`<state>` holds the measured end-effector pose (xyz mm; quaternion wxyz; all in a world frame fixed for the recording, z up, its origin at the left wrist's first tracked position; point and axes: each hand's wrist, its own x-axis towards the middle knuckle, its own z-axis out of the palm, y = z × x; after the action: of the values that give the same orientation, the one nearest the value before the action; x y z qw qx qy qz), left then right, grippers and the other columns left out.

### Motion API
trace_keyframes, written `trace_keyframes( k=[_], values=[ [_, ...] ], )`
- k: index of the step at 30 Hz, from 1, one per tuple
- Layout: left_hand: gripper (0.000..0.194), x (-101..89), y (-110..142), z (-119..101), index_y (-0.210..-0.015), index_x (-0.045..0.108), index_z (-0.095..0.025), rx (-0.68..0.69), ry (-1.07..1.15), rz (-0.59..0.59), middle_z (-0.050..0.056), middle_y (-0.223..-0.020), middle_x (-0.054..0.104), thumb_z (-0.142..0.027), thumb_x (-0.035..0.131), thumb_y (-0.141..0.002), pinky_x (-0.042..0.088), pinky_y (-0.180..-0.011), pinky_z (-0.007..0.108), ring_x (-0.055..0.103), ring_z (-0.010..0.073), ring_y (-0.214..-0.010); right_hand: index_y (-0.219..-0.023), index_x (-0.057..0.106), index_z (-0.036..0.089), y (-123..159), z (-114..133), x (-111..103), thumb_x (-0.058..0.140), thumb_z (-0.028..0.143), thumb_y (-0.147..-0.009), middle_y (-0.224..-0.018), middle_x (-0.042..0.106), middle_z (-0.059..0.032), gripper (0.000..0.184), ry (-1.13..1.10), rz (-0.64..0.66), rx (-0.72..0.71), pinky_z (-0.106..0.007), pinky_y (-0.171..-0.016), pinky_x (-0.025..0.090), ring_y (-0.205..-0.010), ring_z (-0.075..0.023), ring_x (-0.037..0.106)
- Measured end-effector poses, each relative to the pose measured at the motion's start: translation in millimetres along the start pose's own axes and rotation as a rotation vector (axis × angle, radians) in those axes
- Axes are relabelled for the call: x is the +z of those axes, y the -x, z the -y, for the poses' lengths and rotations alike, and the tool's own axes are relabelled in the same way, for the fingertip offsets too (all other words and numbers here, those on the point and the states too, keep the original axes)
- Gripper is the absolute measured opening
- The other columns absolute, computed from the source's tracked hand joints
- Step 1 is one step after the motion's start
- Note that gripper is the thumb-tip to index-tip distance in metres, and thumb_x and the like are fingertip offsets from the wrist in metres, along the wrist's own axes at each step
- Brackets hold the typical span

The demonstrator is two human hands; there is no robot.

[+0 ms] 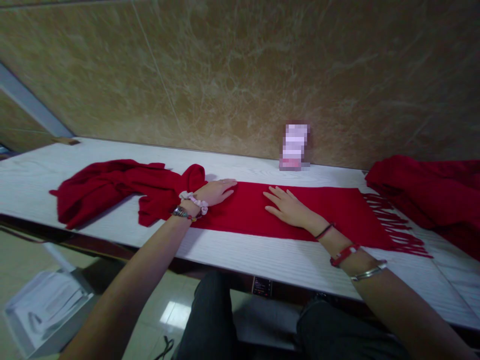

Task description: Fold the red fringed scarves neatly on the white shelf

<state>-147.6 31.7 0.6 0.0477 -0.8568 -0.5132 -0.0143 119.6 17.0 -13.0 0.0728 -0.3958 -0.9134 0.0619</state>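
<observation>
A red scarf lies along the white table, its right part spread flat and its fringe fanned out at the right end. Toward the left the same cloth is bunched in loose folds. My left hand rests on the scarf where the flat part meets the bunched part, fingers stretched out to the right. On the flat part lies my right hand, palm down with its fingers spread. Neither hand grips the cloth.
More red fabric is heaped on the table's right end. A blurred-out pinkish object leans against the marbled wall behind the table. Below left stands a light bin holding white material. A cable lies on the floor.
</observation>
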Motion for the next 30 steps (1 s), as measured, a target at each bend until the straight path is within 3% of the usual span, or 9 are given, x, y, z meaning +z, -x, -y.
trace_keyframes(
  k=[2,5,8,11,17,21,25,28,30],
  values=[
    [0.033,-3.1,-0.5,-4.6,-0.108,0.058,-0.011,-0.040,-0.032,0.025,0.011,-0.131,0.046,-0.021,0.035,-0.088,0.030,-0.104,0.035,0.039,0.0202,-0.123,-0.135,0.035,0.014,0.0,0.9,-1.2,0.030,0.045,-0.090,-0.143,0.027,-0.0146,0.055,0.009,0.028,0.010,-0.049,-0.105,0.020,-0.132,-0.0276,0.021],
    [0.033,-4.8,-1.1,-12.3,-0.104,0.061,-0.011,-0.078,-0.069,-0.057,0.012,-0.137,0.039,-0.019,0.033,-0.087,0.025,-0.106,0.041,0.031,0.0234,-0.128,-0.135,0.035,0.016,0.0,0.8,-0.6,0.029,0.046,-0.089,-0.144,0.027,-0.0146,0.056,0.015,0.031,0.022,-0.049,-0.105,0.021,-0.132,-0.0276,0.021],
    [0.042,0.9,-1.1,-18.6,-0.129,0.043,-0.015,-0.068,0.021,0.045,0.011,-0.142,0.030,-0.028,0.032,-0.090,0.027,-0.103,0.045,0.027,0.0246,-0.130,-0.136,0.034,0.017,0.3,0.0,2.0,0.027,0.051,-0.088,-0.144,0.026,-0.0146,0.059,0.019,-0.007,0.060,-0.051,-0.104,0.020,-0.132,-0.0281,0.020],
    [0.052,8.3,-1.0,-21.6,-0.137,0.028,-0.017,-0.177,0.059,0.180,0.012,-0.144,0.022,-0.038,0.032,-0.090,0.027,-0.100,0.051,0.019,0.0305,-0.132,-0.136,0.033,0.019,0.5,-0.5,3.9,0.026,0.055,-0.087,-0.144,0.026,-0.0138,0.062,0.032,-0.011,0.087,-0.052,-0.104,0.020,-0.132,-0.0282,0.021],
    [0.044,-0.7,1.1,-19.0,-0.125,0.046,-0.012,-0.197,-0.079,0.005,0.014,-0.135,0.040,-0.035,0.032,-0.091,0.035,-0.098,0.034,0.040,0.0235,-0.122,-0.135,0.035,0.018,-0.8,-2.1,2.6,0.027,0.052,-0.088,-0.143,0.028,-0.0140,0.059,0.056,0.001,0.083,-0.049,-0.104,0.021,-0.131,-0.0274,0.023],
    [0.035,-14.1,20.4,10.5,-0.113,0.057,-0.013,-0.282,-0.180,-0.178,0.014,-0.130,0.046,-0.026,0.034,-0.089,0.035,-0.097,0.040,0.042,0.0260,-0.121,-0.135,0.035,0.016,-1.2,-3.0,2.6,0.028,0.050,-0.088,-0.142,0.030,-0.0147,0.059,0.056,-0.011,0.067,-0.050,-0.104,0.022,-0.131,-0.0273,0.025],
    [0.041,-21.4,54.8,67.9,-0.120,0.051,-0.014,-0.495,-0.158,-0.257,0.015,-0.134,0.041,-0.034,0.035,-0.088,0.035,-0.095,0.047,0.038,0.0315,-0.122,-0.136,0.034,0.016,-0.8,-2.6,4.0,0.029,0.050,-0.088,-0.143,0.028,-0.0138,0.059,0.053,-0.005,0.069,-0.051,-0.104,0.021,-0.131,-0.0289,0.023],
    [0.048,-26.9,69.2,101.1,-0.127,0.043,-0.009,-0.644,-0.021,-0.217,0.017,-0.129,0.046,-0.034,0.040,-0.086,0.036,-0.096,0.041,0.042,0.0286,-0.119,-0.136,0.034,0.017,-0.7,-2.3,5.3,0.030,0.049,-0.088,-0.144,0.027,-0.0128,0.058,0.052,-0.001,0.086,-0.052,-0.104,0.021,-0.132,-0.0292,0.022],
    [0.047,-30.3,68.2,107.9,-0.126,0.043,-0.009,-0.669,0.127,-0.195,0.013,-0.122,0.051,-0.034,0.043,-0.086,0.039,-0.095,0.038,0.046,0.0261,-0.114,-0.136,0.034,0.018,-0.8,-2.2,5.6,0.030,0.049,-0.088,-0.144,0.027,-0.0123,0.057,0.058,0.009,0.092,-0.051,-0.104,0.021,-0.132,-0.0287,0.021]
  ],
)
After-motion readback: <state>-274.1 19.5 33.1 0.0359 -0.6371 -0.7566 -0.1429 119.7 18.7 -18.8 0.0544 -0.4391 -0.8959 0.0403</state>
